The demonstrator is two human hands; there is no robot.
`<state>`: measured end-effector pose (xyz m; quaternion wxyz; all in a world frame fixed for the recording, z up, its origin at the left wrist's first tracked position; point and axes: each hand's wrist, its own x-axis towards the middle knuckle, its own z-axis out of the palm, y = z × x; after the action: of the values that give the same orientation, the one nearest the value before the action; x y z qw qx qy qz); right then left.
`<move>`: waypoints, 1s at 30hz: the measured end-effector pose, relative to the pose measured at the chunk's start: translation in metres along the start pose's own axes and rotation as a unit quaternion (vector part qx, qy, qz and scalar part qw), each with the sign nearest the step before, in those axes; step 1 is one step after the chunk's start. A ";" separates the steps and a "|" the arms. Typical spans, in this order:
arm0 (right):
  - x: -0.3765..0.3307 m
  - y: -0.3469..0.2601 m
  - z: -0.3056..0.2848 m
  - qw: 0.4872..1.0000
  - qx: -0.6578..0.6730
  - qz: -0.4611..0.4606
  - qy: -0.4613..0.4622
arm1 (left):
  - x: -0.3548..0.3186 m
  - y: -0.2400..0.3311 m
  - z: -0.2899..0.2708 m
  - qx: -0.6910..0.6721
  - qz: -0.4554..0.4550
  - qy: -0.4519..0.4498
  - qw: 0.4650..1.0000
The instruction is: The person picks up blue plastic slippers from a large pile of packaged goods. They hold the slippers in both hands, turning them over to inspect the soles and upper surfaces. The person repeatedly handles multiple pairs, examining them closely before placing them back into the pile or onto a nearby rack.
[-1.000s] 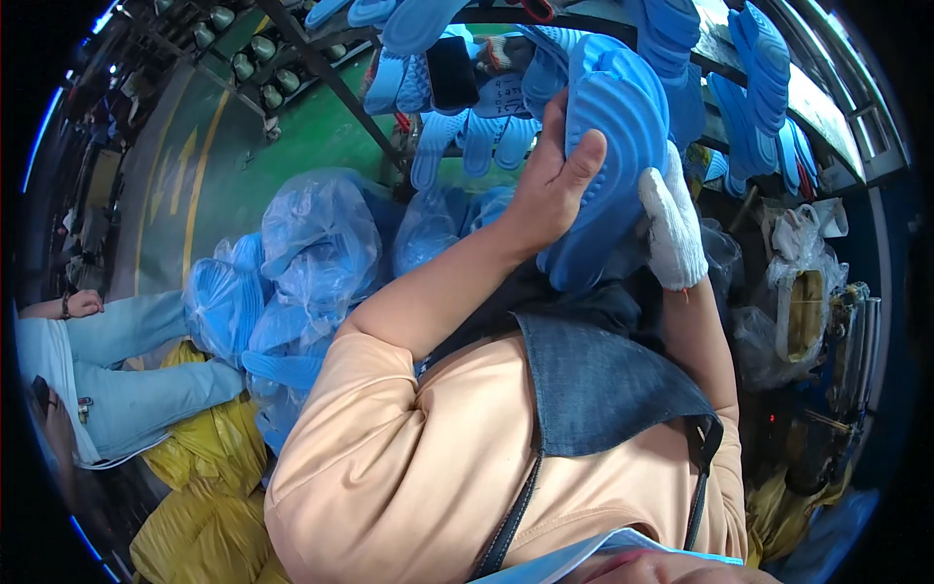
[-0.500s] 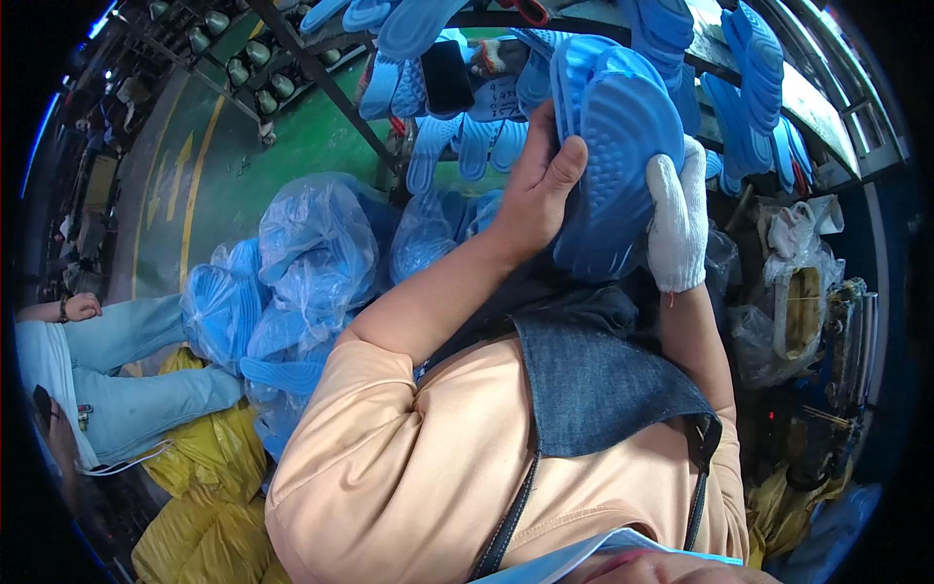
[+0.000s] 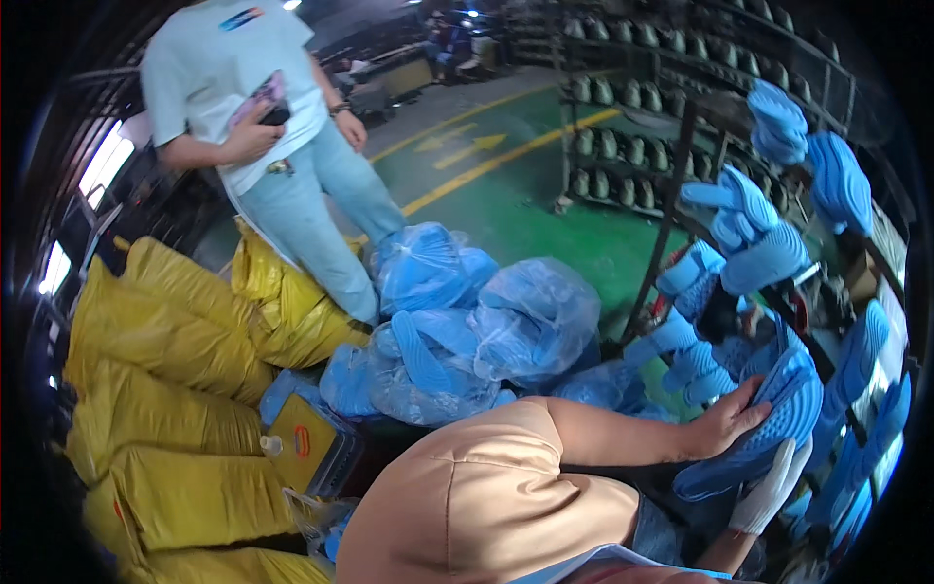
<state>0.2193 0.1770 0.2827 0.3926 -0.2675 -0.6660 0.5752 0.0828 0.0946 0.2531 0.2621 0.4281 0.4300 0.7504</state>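
Note:
A stack of blue ridged insoles is gripped between my two hands at the lower right. My bare left hand clasps its near-left side, thumb over the bumpy face. On the underside, my right hand in a white knit glove presses the stack, its fingers partly hidden. One blue insole hangs low beneath my left hand; how it joins the stack is hard to tell. More blue insoles sit on the rack just beyond my hands.
See-through bags of blue insoles are heaped left of my arm. Yellow sacks and a yellow-topped dark container lie farther left. A person holding a phone stands behind the bags. Shoe racks stand across the green floor.
The view has swung left, bringing the standing person and yellow sacks into sight. The insole stack, still in both hands, now appears lower right and more tilted.

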 end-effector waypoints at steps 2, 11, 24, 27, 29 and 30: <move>0.000 0.002 0.010 0.999 -0.021 -0.041 0.000 | -0.002 0.007 -0.007 0.002 0.011 0.007 1.000; 0.000 0.000 0.023 0.991 0.123 -0.057 0.011 | -0.004 0.017 -0.016 0.068 0.016 0.006 0.998; -0.009 -0.010 0.026 0.977 -0.095 -0.192 -0.018 | -0.007 0.015 0.003 0.042 0.006 -0.004 0.999; -0.013 -0.010 0.019 0.985 0.042 -0.155 -0.061 | -0.004 0.023 0.002 -0.091 -0.037 0.005 0.995; -0.018 0.006 0.017 0.989 -0.041 -0.134 -0.048 | -0.005 0.020 0.016 -0.096 -0.025 0.037 0.994; -0.021 0.016 0.016 0.988 -0.083 -0.122 -0.041 | -0.007 0.019 0.021 -0.097 -0.020 0.054 0.994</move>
<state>0.2158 0.1547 0.2618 0.4087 -0.1916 -0.7546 0.4763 0.1037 0.0888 0.2718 0.2940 0.3511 0.3766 0.8053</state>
